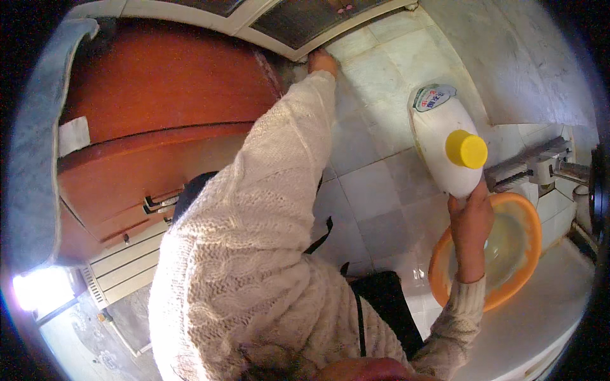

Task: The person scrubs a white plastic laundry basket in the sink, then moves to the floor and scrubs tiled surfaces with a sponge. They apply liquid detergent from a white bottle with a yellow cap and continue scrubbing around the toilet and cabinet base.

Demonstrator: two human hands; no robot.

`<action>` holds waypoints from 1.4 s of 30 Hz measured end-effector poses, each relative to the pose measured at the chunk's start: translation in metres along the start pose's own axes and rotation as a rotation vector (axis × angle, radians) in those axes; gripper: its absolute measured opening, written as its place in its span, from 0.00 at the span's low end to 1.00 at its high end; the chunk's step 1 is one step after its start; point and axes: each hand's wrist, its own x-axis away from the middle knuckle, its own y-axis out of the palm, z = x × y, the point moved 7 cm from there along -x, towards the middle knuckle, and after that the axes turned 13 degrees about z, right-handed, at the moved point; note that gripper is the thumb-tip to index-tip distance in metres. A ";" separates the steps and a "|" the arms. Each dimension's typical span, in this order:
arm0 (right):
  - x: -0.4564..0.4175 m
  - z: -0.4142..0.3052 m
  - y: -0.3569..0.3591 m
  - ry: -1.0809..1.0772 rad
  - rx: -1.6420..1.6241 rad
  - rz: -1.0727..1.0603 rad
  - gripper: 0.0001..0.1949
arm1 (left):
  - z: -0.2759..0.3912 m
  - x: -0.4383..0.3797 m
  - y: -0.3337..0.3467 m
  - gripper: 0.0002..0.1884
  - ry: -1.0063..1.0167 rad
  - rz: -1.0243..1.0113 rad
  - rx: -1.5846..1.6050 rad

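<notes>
My right hand (471,216) grips the lower end of a white plastic jug (441,138) with a yellow screw cap (469,150). The jug is tilted, and a label with printed writing is near its far end. Just below that hand is an orange-rimmed plastic basin (533,238) that looks to have liquid in it. My left arm reaches forward, and my left hand (322,63) is at the lower corner of a white-framed door with dark panes (290,28). Its fingers are mostly hidden, so their grip does not show.
A reddish-brown wooden cabinet (162,85) stands on the left, with a blue-grey cloth (33,143) along its edge. Below it is a cream radiator (128,266). Pale floor tiles (371,185) run between my arms. At right are a metal wall fitting (543,169) and a white surface (529,324).
</notes>
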 end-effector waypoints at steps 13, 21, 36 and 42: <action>0.005 0.011 0.011 0.051 0.082 -0.049 0.28 | -0.016 0.037 0.034 0.25 0.179 -0.317 -0.339; -0.002 -0.007 0.004 -0.050 0.062 -0.005 0.28 | -0.010 0.112 0.025 0.25 0.193 -0.152 -0.243; 0.001 0.001 0.005 -0.028 0.036 0.008 0.27 | -0.057 0.030 0.053 0.27 -0.136 -0.151 -0.380; -0.004 -0.008 0.005 -0.019 0.002 -0.093 0.27 | -0.043 0.115 0.030 0.32 -0.254 0.211 -0.225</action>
